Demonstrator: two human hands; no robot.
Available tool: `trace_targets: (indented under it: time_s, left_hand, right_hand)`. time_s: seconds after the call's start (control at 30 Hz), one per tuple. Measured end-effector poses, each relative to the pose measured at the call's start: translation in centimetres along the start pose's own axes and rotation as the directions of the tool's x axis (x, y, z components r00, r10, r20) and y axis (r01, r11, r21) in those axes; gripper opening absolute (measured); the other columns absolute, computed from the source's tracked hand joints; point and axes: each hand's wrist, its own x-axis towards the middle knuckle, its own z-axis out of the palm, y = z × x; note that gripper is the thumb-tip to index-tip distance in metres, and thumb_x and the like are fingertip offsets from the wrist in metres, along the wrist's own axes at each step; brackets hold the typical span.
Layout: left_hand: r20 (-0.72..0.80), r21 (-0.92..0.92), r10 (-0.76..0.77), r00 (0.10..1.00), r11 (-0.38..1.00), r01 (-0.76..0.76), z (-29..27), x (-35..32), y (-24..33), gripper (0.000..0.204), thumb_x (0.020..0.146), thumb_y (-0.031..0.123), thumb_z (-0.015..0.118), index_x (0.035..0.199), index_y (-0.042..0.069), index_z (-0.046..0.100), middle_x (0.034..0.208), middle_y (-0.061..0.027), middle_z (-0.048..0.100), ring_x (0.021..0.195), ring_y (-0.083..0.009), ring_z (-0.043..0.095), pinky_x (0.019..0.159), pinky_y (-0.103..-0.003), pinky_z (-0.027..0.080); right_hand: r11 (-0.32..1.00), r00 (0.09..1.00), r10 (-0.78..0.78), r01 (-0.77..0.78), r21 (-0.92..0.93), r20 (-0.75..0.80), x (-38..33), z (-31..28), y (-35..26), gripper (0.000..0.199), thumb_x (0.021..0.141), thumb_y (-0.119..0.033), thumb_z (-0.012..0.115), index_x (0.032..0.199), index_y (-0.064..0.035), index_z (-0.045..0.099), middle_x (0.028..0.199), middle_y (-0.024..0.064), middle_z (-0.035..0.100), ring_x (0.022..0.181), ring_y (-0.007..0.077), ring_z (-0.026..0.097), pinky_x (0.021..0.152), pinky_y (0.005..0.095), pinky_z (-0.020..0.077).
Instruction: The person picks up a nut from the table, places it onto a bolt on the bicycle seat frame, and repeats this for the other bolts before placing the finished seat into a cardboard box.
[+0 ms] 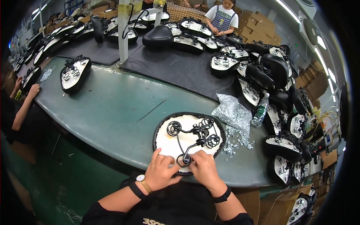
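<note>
An upturned bicycle saddle [165, 140] lies at the table's near edge, its pale underside up and its black rim around it. A black wire spring frame [178, 141] with coils sits on that underside. At the coil nearest me, my left hand [161, 173] has its fingers curled against the coil's left side. My right hand [204, 168] pinches at the right side of the same coil; whatever lies between its fingertips is hidden.
Right of the saddle, a clear plastic bag [233, 112] spills small metal nuts [236, 142]. Behind it stands a plastic bottle [261, 110], near piled saddles [258, 78]. Another upturned saddle [75, 74] lies far left, near a co-worker's hands [33, 91]. A post [123, 33] rises beyond the table.
</note>
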Motion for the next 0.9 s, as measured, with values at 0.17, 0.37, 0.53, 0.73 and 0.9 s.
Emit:
trace_targets:
  time_s: [0.17, 0.37, 0.53, 0.73, 0.9]
  left_hand:
    - [-0.012, 0.004, 0.008, 1.0, 1.0, -0.008, 0.2, -0.1, -0.2, 0.06, 0.071, 0.036, 0.087, 0.126, 0.019, 0.069, 0.1, -0.0024, 0.052, 0.1, -0.0244, 0.051, 0.117, -0.057, 0.034]
    - [-0.042, -0.029, -0.004, 0.999, 1.0, 0.003, 0.2, 0.0, -0.2, 0.069, 0.072, 0.037, 0.087, 0.132, 0.011, 0.065, 0.101, -0.0031, 0.052, 0.101, -0.0243, 0.05, 0.116, -0.06, 0.034]
    - [-0.025, 0.0, -0.023, 0.999, 1.0, 0.023, 0.0, 0.2, 0.2, 0.068, 0.071, 0.037, 0.087, 0.131, 0.014, 0.066, 0.101, -0.0029, 0.051, 0.1, -0.0247, 0.05, 0.116, -0.06, 0.034]
    - [-0.031, 0.011, -0.033, 0.999, 0.999, 0.033, 0.0, 0.2, 0.4, 0.059, 0.07, 0.037, 0.086, 0.123, 0.015, 0.069, 0.101, -0.0024, 0.052, 0.101, -0.0243, 0.05, 0.116, -0.059, 0.034]
    - [-0.031, 0.016, -0.038, 0.999, 0.999, 0.039, -0.2, 0.4, 0.6, 0.054, 0.07, 0.036, 0.086, 0.118, 0.015, 0.07, 0.101, -0.0024, 0.052, 0.101, -0.0243, 0.05, 0.116, -0.059, 0.034]
  right_hand:
    - [0.999, 1.0, -0.001, 0.0, 0.048, 0.017, 0.5, 0.2, 0.2, 0.02, 0.081, -0.003, 0.077, 0.1, -0.0031, 0.074, 0.087, 0.0102, 0.067, 0.078, 0.0304, 0.067, 0.07, 0.0421, 0.0522]
    - [0.991, 0.993, 0.089, -0.096, 0.088, 0.077, 1.0, -1.9, 1.2, 0.023, 0.08, -0.007, 0.079, 0.103, -0.0055, 0.076, 0.087, 0.0114, 0.07, 0.078, 0.0294, 0.07, 0.071, 0.0391, 0.0563]
    - [0.988, 0.958, 0.154, -0.155, -0.012, 0.241, 2.3, -1.6, 0.9, 0.016, 0.082, -0.014, 0.073, 0.098, -0.0143, 0.077, 0.088, 0.0066, 0.07, 0.08, 0.0309, 0.07, 0.069, 0.0435, 0.0559]
    - [0.997, 0.956, 0.07, -0.075, 0.007, 0.284, 2.5, -1.3, 2.0, 0.016, 0.083, -0.014, 0.072, 0.098, -0.0133, 0.075, 0.089, 0.0062, 0.07, 0.081, 0.0324, 0.07, 0.069, 0.0438, 0.0559]
    - [1.0, 0.968, -0.02, 0.02, 0.003, 0.249, 2.3, -1.3, 2.2, 0.012, 0.084, -0.015, 0.073, 0.095, -0.0106, 0.073, 0.09, 0.0089, 0.069, 0.082, 0.0332, 0.07, 0.07, 0.0447, 0.0562]
